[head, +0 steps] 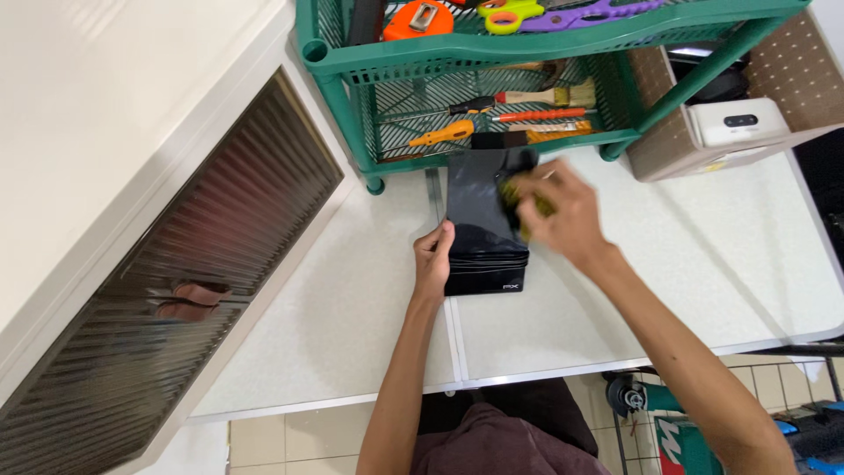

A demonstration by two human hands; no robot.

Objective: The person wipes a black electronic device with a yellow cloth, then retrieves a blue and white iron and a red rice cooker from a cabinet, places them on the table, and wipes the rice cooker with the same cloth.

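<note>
Evidently the black case [485,230] is lying flat on the pale table [703,264], just in front of the green plastic rack [492,53], with its long side running away from the person. The left hand [433,261] is pressing against the case's left edge, fingers curled around it and thumb lying on top, apparently pinning it so that it is not sliding on the smooth tabletop. The right hand [563,211] is hovering over the far right part of the case, blurred, with its fingers closing around something small and yellow-green [527,198]; what that thing is I cannot tell, and whether it is touching the case is unclear. The rack is standing at the table's far edge, and its lower shelf is holding hand tools laid side by side: a paintbrush [545,95] with a wooden handle, an orange-handled screwdriver [444,134] and a red one [536,114]. An orange tape measure [418,18] is sitting on the upper shelf beside purple scissors [580,13]. To the right, a brown perforated box [791,62] is holding a white device [737,121]. A ribbed glass cabinet door [176,264] is showing on the left.
</note>
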